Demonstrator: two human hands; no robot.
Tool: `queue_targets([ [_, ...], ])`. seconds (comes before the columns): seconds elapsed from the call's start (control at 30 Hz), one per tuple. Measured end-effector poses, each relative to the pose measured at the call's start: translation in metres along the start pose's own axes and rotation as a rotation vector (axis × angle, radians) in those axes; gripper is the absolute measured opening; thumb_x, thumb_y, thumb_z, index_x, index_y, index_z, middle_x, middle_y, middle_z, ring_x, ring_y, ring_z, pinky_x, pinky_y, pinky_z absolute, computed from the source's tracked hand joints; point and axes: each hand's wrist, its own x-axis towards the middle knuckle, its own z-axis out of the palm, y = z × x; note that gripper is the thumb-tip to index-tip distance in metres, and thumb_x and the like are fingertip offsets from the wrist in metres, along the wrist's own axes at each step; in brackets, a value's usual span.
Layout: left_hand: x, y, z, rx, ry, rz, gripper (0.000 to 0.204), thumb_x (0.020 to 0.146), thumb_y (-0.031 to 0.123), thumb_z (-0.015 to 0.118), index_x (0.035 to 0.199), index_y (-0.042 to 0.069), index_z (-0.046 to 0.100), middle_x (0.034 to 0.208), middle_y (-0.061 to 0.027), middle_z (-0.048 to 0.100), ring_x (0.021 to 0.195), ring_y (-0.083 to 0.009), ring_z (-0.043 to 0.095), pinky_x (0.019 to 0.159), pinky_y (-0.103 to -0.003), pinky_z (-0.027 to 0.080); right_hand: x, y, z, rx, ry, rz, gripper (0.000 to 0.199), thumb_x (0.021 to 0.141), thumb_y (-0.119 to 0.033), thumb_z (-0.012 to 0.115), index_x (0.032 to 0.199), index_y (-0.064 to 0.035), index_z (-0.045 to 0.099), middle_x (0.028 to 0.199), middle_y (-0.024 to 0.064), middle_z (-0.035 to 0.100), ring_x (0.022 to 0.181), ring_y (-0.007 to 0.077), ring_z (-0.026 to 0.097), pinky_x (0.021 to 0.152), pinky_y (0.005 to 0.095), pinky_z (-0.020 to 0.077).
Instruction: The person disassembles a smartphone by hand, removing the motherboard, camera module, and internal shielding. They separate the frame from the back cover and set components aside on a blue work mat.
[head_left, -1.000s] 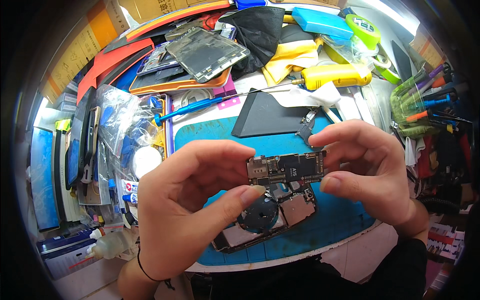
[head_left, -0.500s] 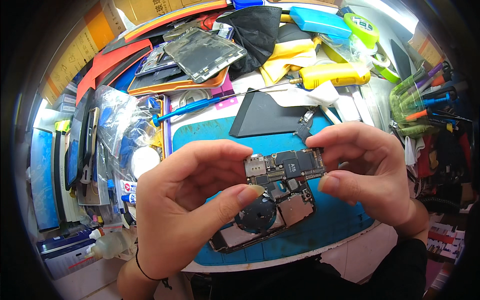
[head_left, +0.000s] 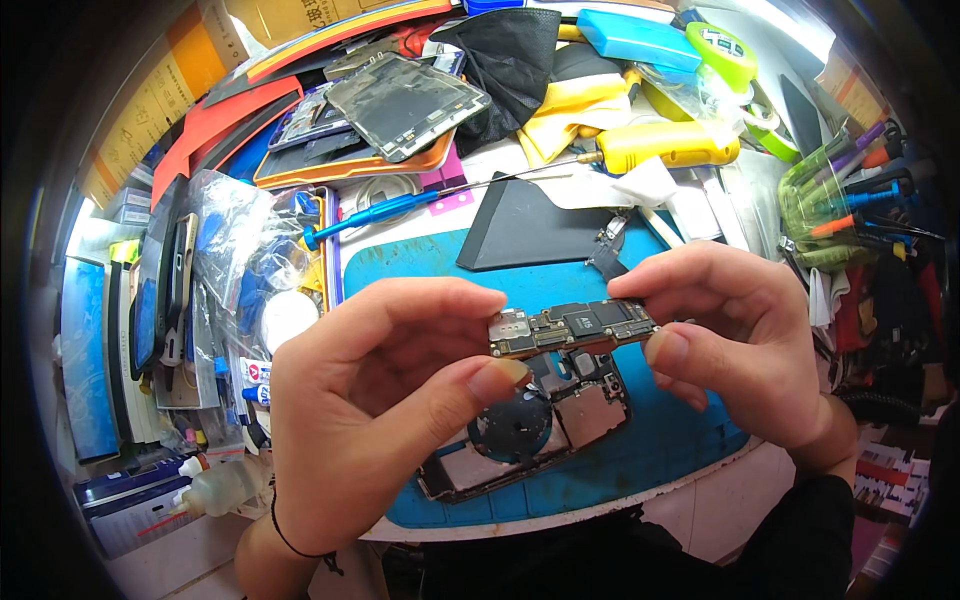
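A small phone logic board [head_left: 578, 325], dark with a silver shield at its left end, is held up between my two hands and tilted toward me. My left hand [head_left: 385, 385] pinches its left end with thumb and forefinger. At the other end, the thumb and forefinger of my right hand [head_left: 735, 325] grip it. Below it an opened phone housing [head_left: 590, 418] lies on the blue mat [head_left: 410, 262], with a round black coil area and bare metal plates. My left hand covers part of the housing's left side.
Past the mat lie a black angled panel [head_left: 530, 225], a small flex part [head_left: 608, 250], a blue screwdriver [head_left: 385, 213] and a yellow-handled tool [head_left: 670, 147]. Phone screens [head_left: 405, 105] are stacked at the back. A green tool holder [head_left: 830, 195] stands right; a clear dropper bottle [head_left: 225, 488] lies left.
The logic board has tipped, from facing up at me more fully to showing its lower edge. Both hands keep their hold in nearly the same place.
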Motion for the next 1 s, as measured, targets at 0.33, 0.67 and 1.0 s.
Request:
queue_targets([
  [0.33,-0.0012,0.0004,-0.0021,-0.006,-0.019,-0.009,0.033,0.103,0.009,0.082,0.13,-0.006,0.071,0.111,-0.0182,0.082,0.097,-0.0247,0.082,0.089,-0.037,0.068,-0.0001,0.0008,-0.0009,-0.012,-0.026,-0.045,0.038,0.11,-0.02,0.075,0.136,0.0072,0.07,0.11,0.021,0.083,0.07,0.0067,0.065,0.06,0.0214,0.0513],
  [0.67,-0.0014,0.0028,-0.0008,0.075,-0.009,-0.003,0.03,0.106,0.014,0.078,0.128,-0.006,0.072,0.111,-0.0197,0.082,0.095,-0.0258,0.082,0.088,-0.039,0.067,0.0,0.0002,-0.002,-0.072,-0.05,-0.045,0.036,0.115,-0.023,0.067,0.136,0.0056,0.071,0.111,0.0235,0.084,0.071,0.0071,0.067,0.06,0.0215,0.0519],
  [1.0,-0.0015,0.0007,0.0009,0.08,0.004,0.047,0.033,0.111,0.024,0.075,0.125,-0.006,0.073,0.108,-0.0203,0.082,0.091,-0.027,0.082,0.085,-0.04,0.067,0.0,0.0027,-0.0017,-0.086,-0.045,-0.076,0.036,0.116,-0.027,0.065,0.135,0.0035,0.072,0.111,0.0237,0.084,0.07,0.0072,0.066,0.059,0.0213,0.0512],
])
